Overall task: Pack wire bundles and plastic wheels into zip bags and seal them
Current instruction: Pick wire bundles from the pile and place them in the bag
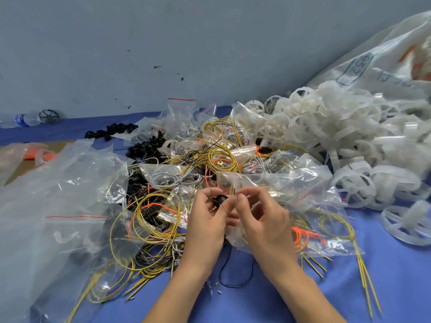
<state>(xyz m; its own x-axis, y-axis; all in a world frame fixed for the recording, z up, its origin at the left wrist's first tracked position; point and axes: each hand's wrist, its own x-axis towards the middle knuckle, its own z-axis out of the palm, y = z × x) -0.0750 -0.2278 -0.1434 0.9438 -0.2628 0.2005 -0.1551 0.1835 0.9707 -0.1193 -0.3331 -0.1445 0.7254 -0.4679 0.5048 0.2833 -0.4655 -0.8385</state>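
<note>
Item in hand: one black part (221, 198), small and round, with a thin black wire (233, 276) that seems to trail from it and loops down onto the cloth at 6 o'clock from your hands. Your left hand (207, 220) grips the part, fingers curled round it and thumb on top, holding it up at the bag's mouth, likely ready to feed in. Your right hand (263, 217) has thumb and forefinger closed in a pinch, apparently on the lip of a clear zip bag (275, 180), the other fingers loosely bent; the pinch looks meant to hold the mouth open. The bag spreads from 12 to 3 o'clock; its seal state cannot be told. Yellow wire coils (149, 220) lie at 9 o'clock, kept within reach as stock. Filled bags with orange wire (303, 236) sit at 4 o'clock. Black parts heap (144, 148) at 11 o'clock. Empty red-strip bags (182, 110) at 12 o'clock. White wheels (326, 127) are heaped at 2 o'clock, spilling from a sack (384, 61). Large clear sheeting (58, 183) at 9 to 10 o'clock. Blue cloth (396, 287) lies under all.
</note>
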